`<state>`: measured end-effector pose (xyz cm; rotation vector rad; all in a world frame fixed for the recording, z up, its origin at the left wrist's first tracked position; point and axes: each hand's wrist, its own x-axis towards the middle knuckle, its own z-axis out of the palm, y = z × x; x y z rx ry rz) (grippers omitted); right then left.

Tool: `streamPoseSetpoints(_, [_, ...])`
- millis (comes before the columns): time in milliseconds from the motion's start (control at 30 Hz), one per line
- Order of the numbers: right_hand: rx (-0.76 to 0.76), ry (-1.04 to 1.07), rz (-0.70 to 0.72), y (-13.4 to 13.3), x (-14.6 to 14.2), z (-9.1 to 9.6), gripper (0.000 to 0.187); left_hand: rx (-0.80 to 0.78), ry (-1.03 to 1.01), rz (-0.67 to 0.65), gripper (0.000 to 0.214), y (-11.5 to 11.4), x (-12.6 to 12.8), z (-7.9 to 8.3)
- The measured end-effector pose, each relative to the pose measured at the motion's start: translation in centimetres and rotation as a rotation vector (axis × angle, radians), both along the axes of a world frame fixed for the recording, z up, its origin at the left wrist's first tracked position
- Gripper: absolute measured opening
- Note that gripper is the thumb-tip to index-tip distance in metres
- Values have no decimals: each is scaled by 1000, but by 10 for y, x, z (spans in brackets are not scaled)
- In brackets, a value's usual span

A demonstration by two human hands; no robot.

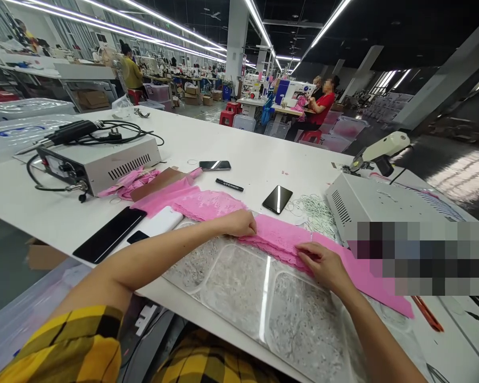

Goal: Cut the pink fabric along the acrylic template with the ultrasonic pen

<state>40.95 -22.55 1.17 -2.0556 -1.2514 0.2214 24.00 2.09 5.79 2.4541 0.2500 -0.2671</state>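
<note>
A long strip of pink lace fabric (277,232) lies across the table in front of me, its scalloped edges stacked in layers on the near side. Under it is a grey marbled mat (235,282) with a clear, glossy surface. My left hand (240,223) is closed, knuckles up, with its fingertips on the lace near the middle of the strip. Further right, my right hand (322,261) pinches the scalloped near edge between thumb and fingers. Beyond the right hand the strip runs on as smooth, plain pink.
Two grey metal boxes, one left (120,162) and one right (367,213), flank the work. Phones (278,199), a black marker (229,184), a black tablet-like slab (109,234) and tangled pale elastic cord (313,213) lie around. An orange-handled tool (428,314) is at right. People sit at sewing machines behind.
</note>
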Motion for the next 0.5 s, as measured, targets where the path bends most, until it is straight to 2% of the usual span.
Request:
streamPoseSetpoints(200, [-70,-23,22,2,2,6,28,-65,52,68,35,-2,-1,5])
streamPoseSetpoints(367, [-114,-50,35,4,4,9,27,-69,96,51,34,-5,-2,14])
streamPoseSetpoints(500, [-128,-74,46,4,8,10,28,-57,111,32,34,-4,-1,14])
